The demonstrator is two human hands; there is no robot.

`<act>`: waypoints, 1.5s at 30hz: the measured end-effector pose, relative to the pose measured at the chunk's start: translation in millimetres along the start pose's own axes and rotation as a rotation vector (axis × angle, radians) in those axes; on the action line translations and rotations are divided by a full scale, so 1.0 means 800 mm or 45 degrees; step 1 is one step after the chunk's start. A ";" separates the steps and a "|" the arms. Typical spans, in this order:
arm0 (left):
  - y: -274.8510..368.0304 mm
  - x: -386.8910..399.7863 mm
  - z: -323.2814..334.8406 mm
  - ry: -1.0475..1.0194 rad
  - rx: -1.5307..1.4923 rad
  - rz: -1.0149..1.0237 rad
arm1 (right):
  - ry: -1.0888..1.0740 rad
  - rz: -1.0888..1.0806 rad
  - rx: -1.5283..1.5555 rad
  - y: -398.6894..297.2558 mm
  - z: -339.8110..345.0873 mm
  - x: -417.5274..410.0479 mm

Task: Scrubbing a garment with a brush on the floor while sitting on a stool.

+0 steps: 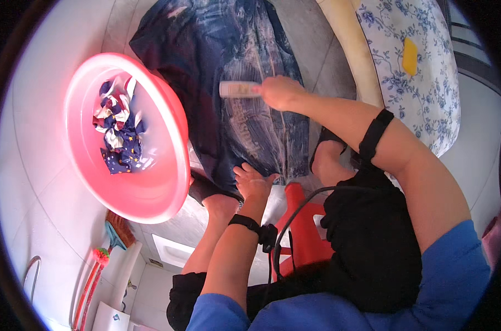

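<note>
A dark blue garment (209,62), streaked with whitish suds, lies spread on the grey tiled floor before me. My right hand (281,93) grips the handle of a pale scrubbing brush (238,89), slightly blurred, over the sudsy middle of the cloth. The brush's underside is hidden. At the garment's near edge rests my left hand (253,182), its fingers spread on the fabric and its thumb apart. Left of the garment, a pink plastic basin (159,186) contains water and a wet, bunched patterned cloth (120,128) with navy, maroon and white areas.
A red plastic stool (300,223) is beneath me, beside a dark cable (289,219). At right, a blue floral cover (424,103) bears a yellow block (409,56). A broom (120,231) leans at the left wall. My feet flank the garment's near end.
</note>
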State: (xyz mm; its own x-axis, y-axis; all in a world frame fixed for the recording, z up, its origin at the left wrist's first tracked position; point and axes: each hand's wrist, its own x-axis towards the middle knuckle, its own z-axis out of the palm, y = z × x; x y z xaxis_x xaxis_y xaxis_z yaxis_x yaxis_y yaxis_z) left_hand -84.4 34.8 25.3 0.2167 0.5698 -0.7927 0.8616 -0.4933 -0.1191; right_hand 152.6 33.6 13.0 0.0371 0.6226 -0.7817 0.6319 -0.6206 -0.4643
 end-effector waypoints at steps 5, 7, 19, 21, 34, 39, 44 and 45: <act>-0.007 0.001 -0.007 -0.062 0.038 -0.086 | -0.119 -0.096 -0.070 -0.023 0.045 -0.034; -0.014 0.005 -0.010 -0.048 0.011 -0.077 | -0.167 -0.253 -0.292 -0.027 0.028 -0.034; -0.021 -0.025 0.014 -0.143 0.076 -0.090 | -0.028 -0.054 -0.172 -0.015 -0.006 -0.007; -0.021 -0.031 0.036 -0.067 0.151 0.088 | 0.137 0.086 -0.037 0.003 -0.024 0.010; -0.005 -0.034 0.035 0.191 -0.272 0.828 | 0.479 0.077 -0.014 0.045 -0.004 0.022; -0.039 -0.020 0.088 0.222 -0.001 0.757 | -0.186 -0.265 -0.203 -0.014 0.060 -0.039; -0.016 -0.020 0.082 0.239 -0.024 0.810 | 0.427 0.048 0.046 0.035 -0.025 0.025; -0.009 -0.019 0.073 0.119 0.037 0.792 | 0.380 0.051 0.117 0.041 -0.016 0.025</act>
State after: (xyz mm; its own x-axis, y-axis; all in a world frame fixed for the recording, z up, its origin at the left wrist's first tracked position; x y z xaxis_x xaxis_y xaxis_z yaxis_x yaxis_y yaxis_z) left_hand -120.9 -8.7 2.9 0.7137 0.2246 -0.6634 0.5487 -0.7680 0.3303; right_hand 183.7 31.7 -12.7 0.2949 0.7009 -0.6494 0.5532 -0.6794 -0.4820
